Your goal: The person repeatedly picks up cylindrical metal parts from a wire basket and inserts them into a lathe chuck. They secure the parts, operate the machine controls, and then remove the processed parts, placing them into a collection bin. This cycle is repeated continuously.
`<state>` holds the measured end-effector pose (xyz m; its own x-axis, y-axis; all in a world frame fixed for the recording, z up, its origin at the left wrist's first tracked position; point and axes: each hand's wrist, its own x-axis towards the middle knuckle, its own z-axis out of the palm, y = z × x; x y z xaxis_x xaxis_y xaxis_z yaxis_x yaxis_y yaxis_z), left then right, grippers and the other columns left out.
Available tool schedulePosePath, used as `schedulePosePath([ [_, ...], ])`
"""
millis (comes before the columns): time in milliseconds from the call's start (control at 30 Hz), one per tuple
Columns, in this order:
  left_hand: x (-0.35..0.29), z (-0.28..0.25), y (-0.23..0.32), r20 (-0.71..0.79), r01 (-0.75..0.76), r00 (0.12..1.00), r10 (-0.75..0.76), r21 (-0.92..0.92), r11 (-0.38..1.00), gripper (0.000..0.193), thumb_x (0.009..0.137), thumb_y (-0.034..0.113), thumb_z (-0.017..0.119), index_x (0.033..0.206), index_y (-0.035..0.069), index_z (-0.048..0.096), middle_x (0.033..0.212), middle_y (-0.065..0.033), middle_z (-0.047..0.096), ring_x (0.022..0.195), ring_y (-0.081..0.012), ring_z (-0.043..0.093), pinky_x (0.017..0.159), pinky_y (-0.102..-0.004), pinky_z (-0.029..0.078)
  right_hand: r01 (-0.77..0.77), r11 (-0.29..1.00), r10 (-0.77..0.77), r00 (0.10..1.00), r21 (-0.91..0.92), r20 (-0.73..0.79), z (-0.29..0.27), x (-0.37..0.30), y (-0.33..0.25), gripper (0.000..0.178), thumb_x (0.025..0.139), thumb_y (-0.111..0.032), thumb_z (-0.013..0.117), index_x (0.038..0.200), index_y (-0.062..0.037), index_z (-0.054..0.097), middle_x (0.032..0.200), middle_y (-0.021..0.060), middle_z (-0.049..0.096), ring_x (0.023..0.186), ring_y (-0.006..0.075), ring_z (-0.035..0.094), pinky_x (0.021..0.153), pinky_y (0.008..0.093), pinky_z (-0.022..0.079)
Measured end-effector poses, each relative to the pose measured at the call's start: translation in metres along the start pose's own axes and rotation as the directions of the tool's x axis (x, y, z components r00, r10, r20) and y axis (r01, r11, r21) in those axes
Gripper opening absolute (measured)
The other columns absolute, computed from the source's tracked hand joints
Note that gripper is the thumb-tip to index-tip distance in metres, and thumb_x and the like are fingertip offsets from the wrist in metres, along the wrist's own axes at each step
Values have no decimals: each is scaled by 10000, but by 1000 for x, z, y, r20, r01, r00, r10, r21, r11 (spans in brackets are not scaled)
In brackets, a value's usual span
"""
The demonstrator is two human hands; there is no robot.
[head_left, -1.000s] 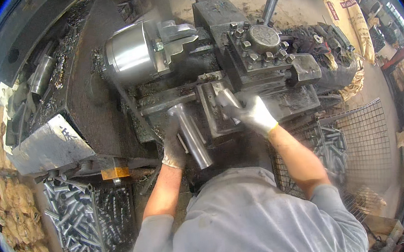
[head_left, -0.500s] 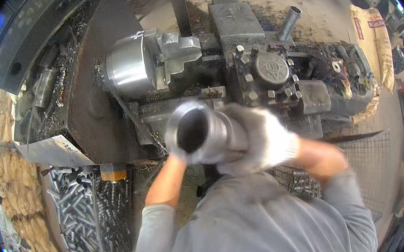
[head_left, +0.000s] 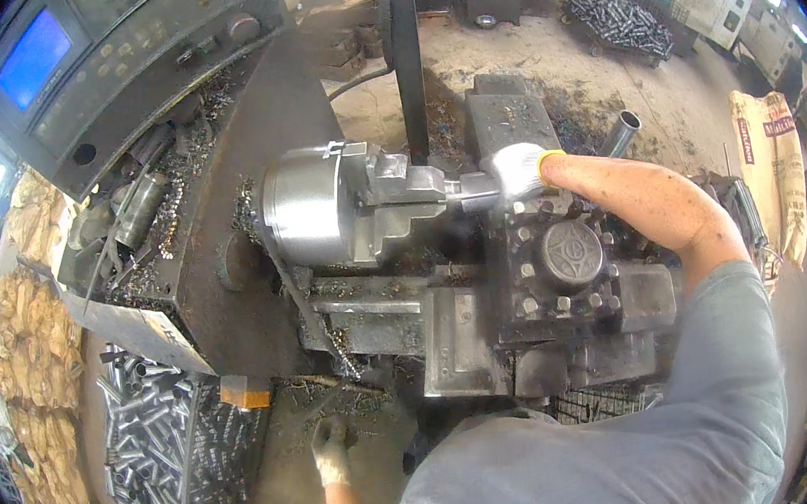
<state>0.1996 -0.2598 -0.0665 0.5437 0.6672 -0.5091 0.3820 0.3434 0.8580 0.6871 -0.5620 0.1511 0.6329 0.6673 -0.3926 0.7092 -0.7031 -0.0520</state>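
Note:
My right hand (head_left: 517, 174), in a white glove, is closed around the outer end of a short metal tube (head_left: 477, 193). The tube lies level at the jaws (head_left: 401, 187) of the lathe chuck (head_left: 308, 208); how deep it sits between them is hidden. Low on the left, my left hand (head_left: 331, 448) hangs over the floor in a glove with dark, soiled fingers. Its fingers are loosely bent and no object shows in them. The tool post (head_left: 568, 254), ringed with bolts, stands just nearer than my right forearm.
A wire bin (head_left: 149, 434) of metal tubes stands at the lower left. Another tube (head_left: 621, 133) sticks up behind the tool post. A control panel (head_left: 37, 60) with a blue screen is at the upper left. Metal chips (head_left: 339, 345) cling around the lathe; a paper sack (head_left: 771, 171) stands right.
The tube has gone from close before me, by both hands, to the chuck jaws, with my right hand on it. My left hand has let go and dropped low left.

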Motion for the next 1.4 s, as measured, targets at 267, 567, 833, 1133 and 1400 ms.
schedulePosePath([
  [267,91,-68,28,-148,-166,983,108,-471,866,360,1018,471,654,1162,141,672,986,-53,731,867,-239,693,753,-401,568,66,929,-64,998,363,-16,28,27,5,847,618,-483,908,1310,-43,693,1148,217,777,1020,353,749,899,437,580],
  [567,104,-114,41,109,125,992,-68,-700,703,419,1050,632,536,1095,233,656,768,58,581,633,-140,540,559,-325,463,-98,995,100,906,-26,412,21,22,33,491,767,-449,822,985,-9,798,861,140,782,751,255,701,725,454,545],
  [833,120,-118,42,-122,-121,989,82,-364,923,270,1044,390,619,1022,131,690,725,58,554,650,-94,533,569,-283,423,30,959,-11,998,282,-67,42,72,-12,582,644,-369,891,1095,-20,774,927,171,788,867,312,750,791,429,583],
  [1133,69,-89,80,-471,-504,669,574,280,817,354,1040,262,625,1257,-17,630,980,-84,679,864,-212,649,766,-361,534,53,838,325,752,544,-573,-26,-125,-85,452,927,-283,713,1308,-40,700,1142,192,771,1060,303,759,931,388,577],
  [1400,30,73,331,268,-769,-31,963,609,-195,366,884,23,699,1249,17,687,1060,-234,726,955,-446,692,875,-525,555,250,570,256,851,783,-458,85,-223,-214,282,824,-37,814,1103,-17,785,1056,139,808,967,234,789,902,350,609],
])
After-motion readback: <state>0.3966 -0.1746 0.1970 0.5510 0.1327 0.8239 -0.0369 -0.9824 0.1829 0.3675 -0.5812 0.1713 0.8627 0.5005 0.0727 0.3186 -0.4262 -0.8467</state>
